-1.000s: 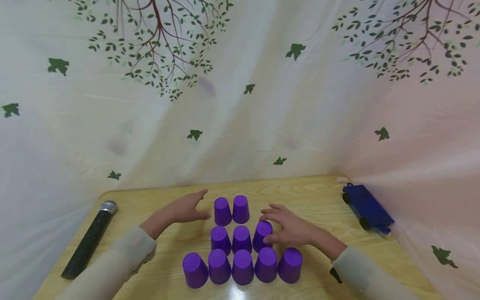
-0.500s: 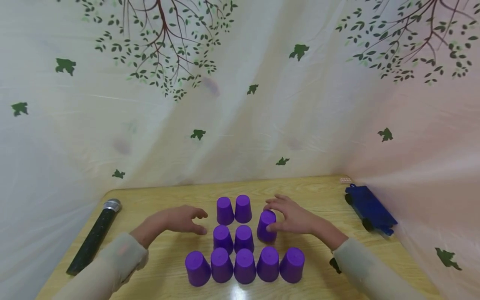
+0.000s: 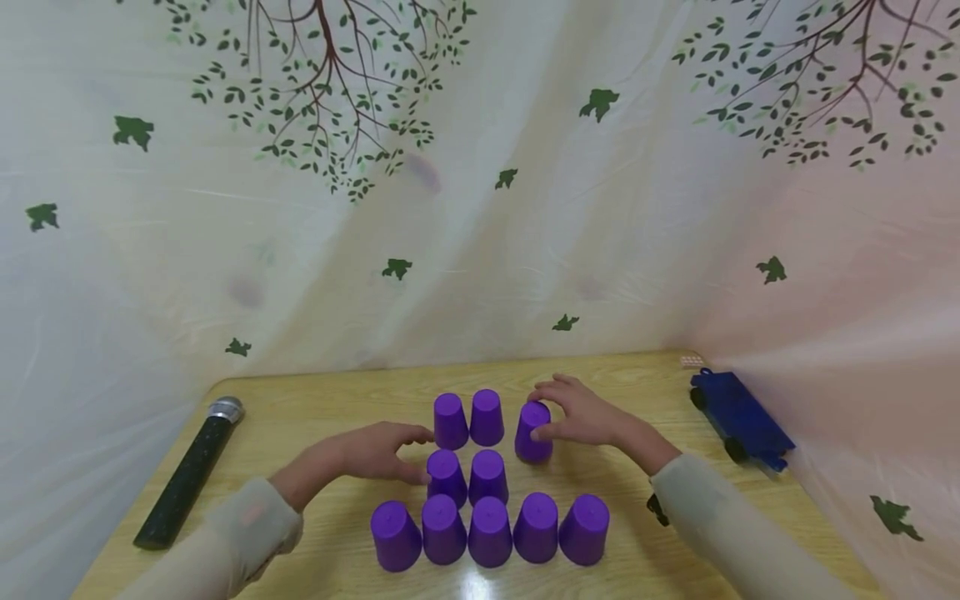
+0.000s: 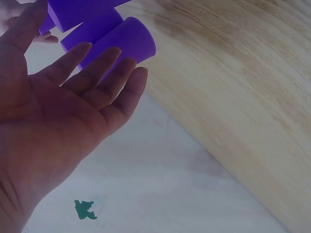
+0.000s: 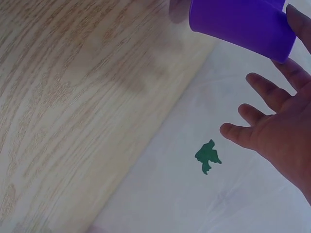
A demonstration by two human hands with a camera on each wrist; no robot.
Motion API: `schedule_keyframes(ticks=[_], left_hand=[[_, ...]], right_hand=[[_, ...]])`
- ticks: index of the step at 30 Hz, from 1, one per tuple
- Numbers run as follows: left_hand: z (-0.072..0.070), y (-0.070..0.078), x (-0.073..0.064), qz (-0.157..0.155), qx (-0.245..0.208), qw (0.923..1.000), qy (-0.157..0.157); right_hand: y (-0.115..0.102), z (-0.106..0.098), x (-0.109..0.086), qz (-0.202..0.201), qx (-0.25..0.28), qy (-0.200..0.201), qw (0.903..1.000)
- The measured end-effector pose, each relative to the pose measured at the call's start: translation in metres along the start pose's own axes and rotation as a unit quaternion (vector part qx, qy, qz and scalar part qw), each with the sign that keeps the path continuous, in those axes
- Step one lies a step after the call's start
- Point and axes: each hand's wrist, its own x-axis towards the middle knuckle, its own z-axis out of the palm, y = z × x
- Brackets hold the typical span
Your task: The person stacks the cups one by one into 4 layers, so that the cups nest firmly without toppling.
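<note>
Several purple cups stand upside down on the wooden table. My right hand point(image 3: 583, 418) pinches one purple cup point(image 3: 531, 446) by its upper part between thumb and index finger, a little right of the two back-row cups point(image 3: 487, 419); its other fingers are spread in the right wrist view. My left hand point(image 3: 378, 451) has its palm turned toward the cups, fingers extended and apart. Its thumb is at the side of the left middle-row cup point(image 3: 447, 481); whether they touch I cannot tell. Another cup point(image 3: 488, 477) stands beside that one. Several front-row cups point(image 3: 490, 535) form a line nearest me.
On the table point(image 3: 322, 533), a black microphone point(image 3: 187, 475) with a silver head lies at the left. A dark blue toy cart point(image 3: 738, 417) stands by the right edge. A pale curtain point(image 3: 480, 225) with printed leaves hangs behind the table.
My right hand has taken the right cup out of the middle row and moved it away from me, toward the back row. My left hand drew back, then came up to the left middle-row cup.
</note>
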Motion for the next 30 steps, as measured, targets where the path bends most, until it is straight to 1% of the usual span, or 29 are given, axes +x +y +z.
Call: schedule_keyframes(ticks=[5,11,20,26,30], left_hand=[[0.003,0.000,0.002,0.017,-0.009,0.9998,0.009],[0.007,-0.001,0.006,0.022,-0.013,0.9996,0.013],[0.009,0.000,0.009,0.021,-0.011,0.9997,0.010],[0.010,0.005,0.009,0.020,-0.009,0.9997,0.006],[0.011,0.007,0.009,0.017,-0.012,0.9998,0.004]], right_hand=[[0.005,0.001,0.009,0.018,-0.002,-0.002,0.9998],[0.009,0.003,0.016,0.035,0.004,-0.004,0.9994],[0.014,0.009,0.023,0.025,0.001,0.008,0.9997],[0.014,0.010,0.026,0.036,0.005,0.000,0.9993],[0.015,0.010,0.028,0.034,0.004,-0.001,0.9994]])
